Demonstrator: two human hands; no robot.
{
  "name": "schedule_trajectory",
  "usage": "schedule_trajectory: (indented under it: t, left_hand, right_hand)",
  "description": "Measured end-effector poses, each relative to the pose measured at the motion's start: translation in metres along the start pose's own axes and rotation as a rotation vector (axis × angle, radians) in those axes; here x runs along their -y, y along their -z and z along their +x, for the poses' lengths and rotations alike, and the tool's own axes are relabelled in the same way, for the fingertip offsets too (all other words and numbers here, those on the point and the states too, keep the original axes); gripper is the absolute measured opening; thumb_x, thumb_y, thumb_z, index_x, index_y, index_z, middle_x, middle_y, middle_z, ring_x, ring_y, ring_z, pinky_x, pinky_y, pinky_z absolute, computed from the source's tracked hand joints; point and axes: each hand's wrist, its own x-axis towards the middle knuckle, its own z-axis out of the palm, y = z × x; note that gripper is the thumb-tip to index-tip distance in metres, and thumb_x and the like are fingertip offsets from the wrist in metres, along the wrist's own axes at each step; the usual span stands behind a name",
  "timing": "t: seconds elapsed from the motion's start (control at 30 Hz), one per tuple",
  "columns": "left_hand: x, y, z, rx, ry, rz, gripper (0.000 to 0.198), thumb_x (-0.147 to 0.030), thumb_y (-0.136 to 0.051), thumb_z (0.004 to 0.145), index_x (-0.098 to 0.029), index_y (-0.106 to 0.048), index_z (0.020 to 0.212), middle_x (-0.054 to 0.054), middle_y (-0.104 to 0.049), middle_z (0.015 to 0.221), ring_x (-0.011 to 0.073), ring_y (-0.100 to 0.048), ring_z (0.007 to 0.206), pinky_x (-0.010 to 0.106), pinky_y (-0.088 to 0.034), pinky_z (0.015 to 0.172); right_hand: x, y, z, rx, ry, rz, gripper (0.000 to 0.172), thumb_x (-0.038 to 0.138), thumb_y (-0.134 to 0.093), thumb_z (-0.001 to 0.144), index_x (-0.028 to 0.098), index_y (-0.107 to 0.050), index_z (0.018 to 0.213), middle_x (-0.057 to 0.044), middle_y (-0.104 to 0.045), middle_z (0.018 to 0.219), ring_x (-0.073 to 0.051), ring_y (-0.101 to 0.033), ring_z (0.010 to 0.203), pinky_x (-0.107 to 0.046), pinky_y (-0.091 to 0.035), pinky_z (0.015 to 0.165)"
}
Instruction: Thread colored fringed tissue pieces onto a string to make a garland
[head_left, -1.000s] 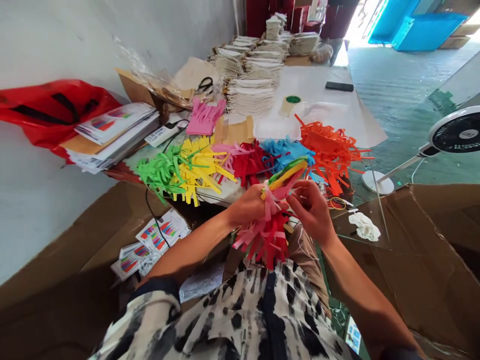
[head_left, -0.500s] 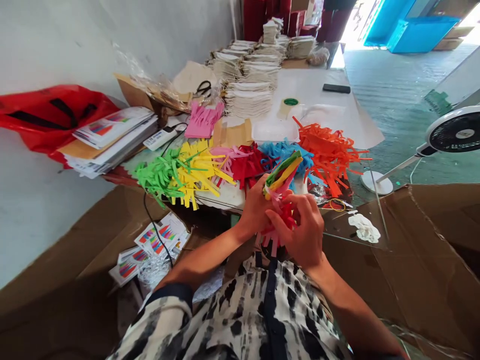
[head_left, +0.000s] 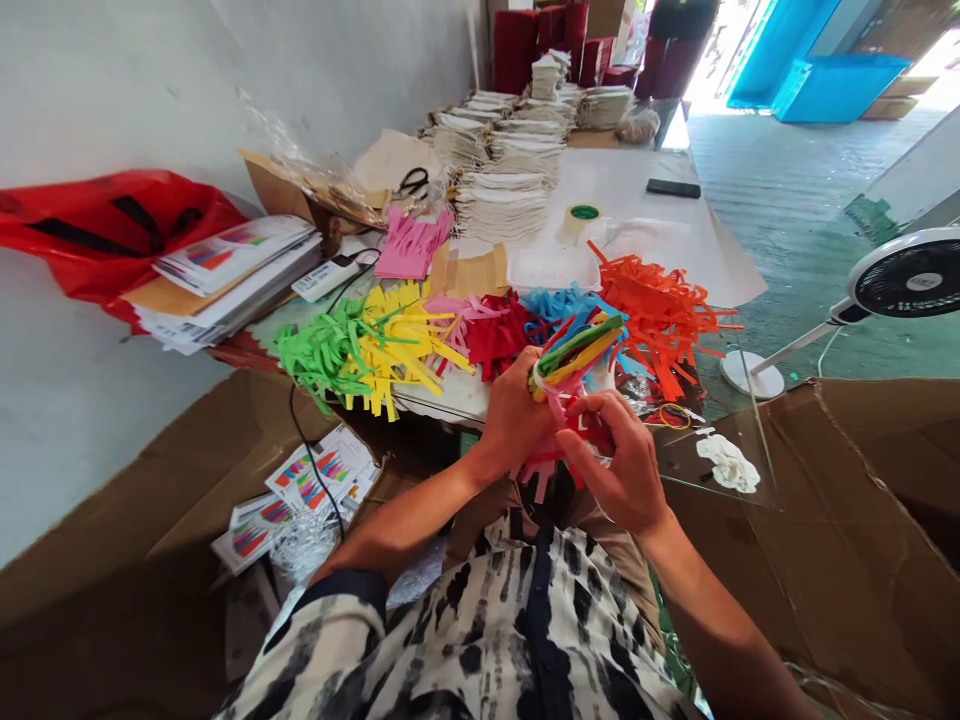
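My left hand [head_left: 516, 412] is wrapped round a tassel of paper strips [head_left: 581, 352]. Its green, yellow, red and blue strips stick out above the fist, slanting up to the right. A pink strip [head_left: 556, 408] circles the bundle and runs down beside my left fingers. My right hand [head_left: 624, 462] is closed at the lower end of that strip, thumb and forefinger close together; the exact contact is partly hidden. Pink and red fringe [head_left: 541, 475] hangs below both hands, above my lap.
Piles of green [head_left: 322, 350], yellow [head_left: 401, 345], blue [head_left: 559, 305] and orange fringe [head_left: 660, 310] line the table's front edge. Behind stand stacked white bundles [head_left: 502, 205], a tape roll [head_left: 583, 212], scissors [head_left: 414, 181] and a phone [head_left: 673, 188]. A fan [head_left: 907, 280] stands right.
The tassel's top has tipped to the right and its strips show more spread. My right hand has shifted slightly right, drawing away from my left hand, which stays closed on the tassel.
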Motion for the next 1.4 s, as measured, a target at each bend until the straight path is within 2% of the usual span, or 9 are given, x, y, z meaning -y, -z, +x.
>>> schedule_trajectory:
  t: [0.2,0.43,0.57,0.67,0.8,0.87,1.03,1.27,1.4]
  left_hand:
    - [-0.004,-0.003,-0.001,0.05,0.032,-0.054,0.022,-0.022,-0.077,0.081,-0.022,-0.059,0.093,-0.004,-0.068,0.084,0.0134,-0.058,0.075,0.026,-0.043,0.069]
    - [-0.016,0.013,0.001,0.476,0.349,-0.592,0.04,-0.039,-0.09,0.072,-0.016,-0.061,0.088,-0.002,-0.06,0.081,0.0107,-0.054,0.072,0.022,-0.043,0.065]
    - [-0.015,0.016,0.0,0.494,0.444,-0.672,0.04,-0.041,-0.087,0.078,-0.017,-0.064,0.1,-0.001,-0.062,0.083,0.0117,-0.058,0.07,0.024,-0.046,0.067]
    - [-0.008,0.013,0.005,0.357,0.301,-0.485,0.029,-0.038,-0.081,0.082,-0.017,-0.063,0.093,-0.002,-0.061,0.079,0.0127,-0.058,0.07,0.026,-0.046,0.068]
    - [0.002,0.008,0.016,0.099,-0.031,0.141,0.019,-0.016,-0.072,0.078,-0.02,-0.06,0.092,0.001,-0.067,0.09,0.0187,-0.062,0.084,0.031,-0.048,0.078]
    - [0.003,0.007,0.02,0.048,-0.167,0.381,0.024,-0.01,-0.068,0.075,-0.021,-0.059,0.094,0.004,-0.068,0.097,0.0224,-0.064,0.093,0.034,-0.049,0.084]
    - [-0.004,0.013,0.028,0.151,-0.235,0.455,0.021,-0.013,-0.067,0.079,-0.023,-0.054,0.093,0.005,-0.068,0.096,0.0232,-0.065,0.09,0.035,-0.049,0.079]
    - [-0.007,0.022,0.034,0.234,-0.4,0.813,0.019,-0.009,-0.059,0.089,-0.018,-0.057,0.105,0.011,-0.067,0.106,0.0272,-0.063,0.1,0.039,-0.049,0.088]
    - [-0.012,0.004,0.017,0.31,-0.412,1.157,0.021,-0.002,-0.048,0.094,-0.012,-0.061,0.107,0.018,-0.067,0.106,0.0325,-0.062,0.101,0.043,-0.047,0.082]
  right_hand:
    - [-0.006,0.003,0.002,0.011,0.077,0.038,0.018,0.028,-0.064,0.103,0.023,-0.063,0.086,-0.001,-0.055,0.089,-0.012,-0.05,0.068,-0.028,-0.04,0.06]
    - [-0.019,0.031,0.011,0.258,0.165,0.16,0.017,0.03,-0.069,0.099,0.021,-0.072,0.084,-0.003,-0.057,0.089,-0.012,-0.053,0.067,-0.027,-0.044,0.06]
    - [-0.016,0.038,0.012,0.369,0.3,0.073,0.022,0.03,-0.066,0.099,0.023,-0.074,0.08,-0.004,-0.06,0.085,-0.016,-0.058,0.074,-0.03,-0.048,0.068]
    - [-0.012,0.036,0.007,0.28,0.302,-0.052,0.02,0.03,-0.06,0.103,0.023,-0.073,0.089,-0.003,-0.065,0.083,-0.015,-0.059,0.071,-0.028,-0.046,0.065]
    - [-0.007,0.031,-0.003,0.025,0.179,-0.413,0.029,0.03,-0.053,0.107,0.022,-0.065,0.132,-0.002,-0.074,0.085,-0.014,-0.061,0.06,-0.028,-0.04,0.06]
    - [-0.007,0.031,-0.004,-0.053,0.106,-0.625,0.027,0.032,-0.053,0.108,0.021,-0.067,0.127,-0.002,-0.073,0.078,-0.015,-0.059,0.056,-0.029,-0.03,0.055]
    - [-0.006,0.038,-0.004,-0.032,0.133,-0.857,0.028,0.029,-0.055,0.107,0.021,-0.067,0.084,-0.001,-0.071,0.074,-0.013,-0.059,0.058,-0.029,-0.019,0.053]
    - [0.018,0.041,-0.013,-0.056,0.255,-0.866,0.025,0.022,-0.056,0.105,0.022,-0.067,0.083,0.0,-0.065,0.067,-0.013,-0.058,0.059,-0.03,-0.023,0.053]
    - [0.028,0.048,-0.006,0.197,0.369,-0.624,0.029,0.026,-0.051,0.109,0.022,-0.069,0.087,0.0,-0.067,0.073,-0.012,-0.061,0.063,-0.028,-0.033,0.059]
